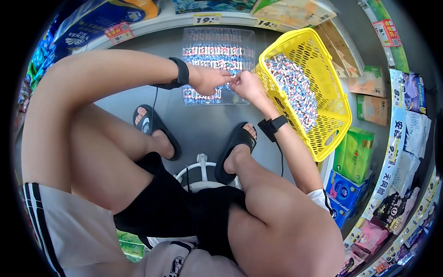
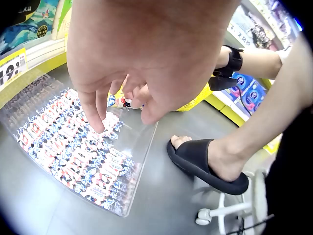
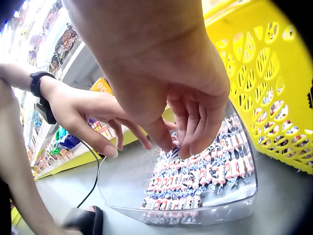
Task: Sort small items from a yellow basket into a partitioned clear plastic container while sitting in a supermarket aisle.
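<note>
Rows of small wrapped candies point(image 1: 212, 50) point(image 2: 73, 147) point(image 3: 195, 176) lie in a clear plastic tray point(image 1: 251, 46) point(image 2: 142, 171) point(image 3: 234, 213) on the floor. Over the tray's lower middle, my left hand point(image 1: 207, 80) point(image 2: 146, 54) point(image 3: 88, 107) hovers palm down with relaxed, spread fingers and nothing seen in them. Beside its fingertips, my right hand point(image 1: 249, 87) point(image 3: 176, 93) pinches one wrapped candy point(image 3: 174, 147) between thumb and fingers above the rows. The right wrist view shows this candy just below the fingertips.
A yellow basket point(image 1: 339, 99) point(image 3: 269, 54) with a heap of loose wrapped candies point(image 1: 295, 90) stands right of the tray. Shelves with packaged goods point(image 1: 354, 154) line the back and right. My sandalled feet point(image 1: 235, 150) and a white wheeled stool base point(image 1: 202, 161) are in front.
</note>
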A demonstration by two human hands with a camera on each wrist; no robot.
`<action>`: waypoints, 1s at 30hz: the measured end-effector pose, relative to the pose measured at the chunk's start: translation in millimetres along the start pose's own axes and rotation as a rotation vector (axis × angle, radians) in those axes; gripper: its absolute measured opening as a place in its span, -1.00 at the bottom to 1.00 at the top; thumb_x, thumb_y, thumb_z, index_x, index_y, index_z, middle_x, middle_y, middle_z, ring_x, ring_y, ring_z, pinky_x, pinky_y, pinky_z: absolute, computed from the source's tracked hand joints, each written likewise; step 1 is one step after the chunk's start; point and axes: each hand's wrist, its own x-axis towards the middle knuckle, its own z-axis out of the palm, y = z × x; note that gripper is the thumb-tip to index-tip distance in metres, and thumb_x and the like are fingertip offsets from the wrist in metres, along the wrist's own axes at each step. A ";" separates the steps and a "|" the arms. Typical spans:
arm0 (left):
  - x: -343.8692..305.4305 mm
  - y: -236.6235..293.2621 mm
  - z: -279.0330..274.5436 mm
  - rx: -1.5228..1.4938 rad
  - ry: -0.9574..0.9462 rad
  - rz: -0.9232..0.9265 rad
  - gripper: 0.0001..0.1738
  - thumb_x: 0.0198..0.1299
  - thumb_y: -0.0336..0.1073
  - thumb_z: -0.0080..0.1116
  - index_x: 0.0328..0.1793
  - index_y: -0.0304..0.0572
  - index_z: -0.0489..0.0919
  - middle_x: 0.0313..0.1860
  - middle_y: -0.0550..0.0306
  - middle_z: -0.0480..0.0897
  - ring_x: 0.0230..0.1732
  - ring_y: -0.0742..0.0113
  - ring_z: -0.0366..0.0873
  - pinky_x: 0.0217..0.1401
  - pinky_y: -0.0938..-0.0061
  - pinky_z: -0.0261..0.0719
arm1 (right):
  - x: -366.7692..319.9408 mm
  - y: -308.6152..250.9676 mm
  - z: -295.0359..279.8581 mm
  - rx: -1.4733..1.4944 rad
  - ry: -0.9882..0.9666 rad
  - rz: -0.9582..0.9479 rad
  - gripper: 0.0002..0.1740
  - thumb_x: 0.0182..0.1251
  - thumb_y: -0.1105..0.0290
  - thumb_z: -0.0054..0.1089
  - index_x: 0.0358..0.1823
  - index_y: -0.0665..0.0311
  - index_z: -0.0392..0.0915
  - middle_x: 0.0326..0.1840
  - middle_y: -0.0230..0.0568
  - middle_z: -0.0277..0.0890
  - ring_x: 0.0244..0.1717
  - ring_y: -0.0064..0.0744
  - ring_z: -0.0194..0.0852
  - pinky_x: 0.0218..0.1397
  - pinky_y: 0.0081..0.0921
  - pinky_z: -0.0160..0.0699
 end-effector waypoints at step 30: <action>45.4 -61.9 76.3 0.052 -0.111 0.021 -0.27 0.23 -0.46 0.27 0.59 -0.20 0.43 0.70 -0.09 0.34 0.64 -0.12 0.36 0.59 0.10 0.55 | 23.0 20.1 85.0 0.160 -0.112 0.299 -0.68 0.26 0.31 0.46 -0.05 0.37 0.80 -0.01 0.22 0.80 0.07 0.19 0.82 0.17 -0.01 0.79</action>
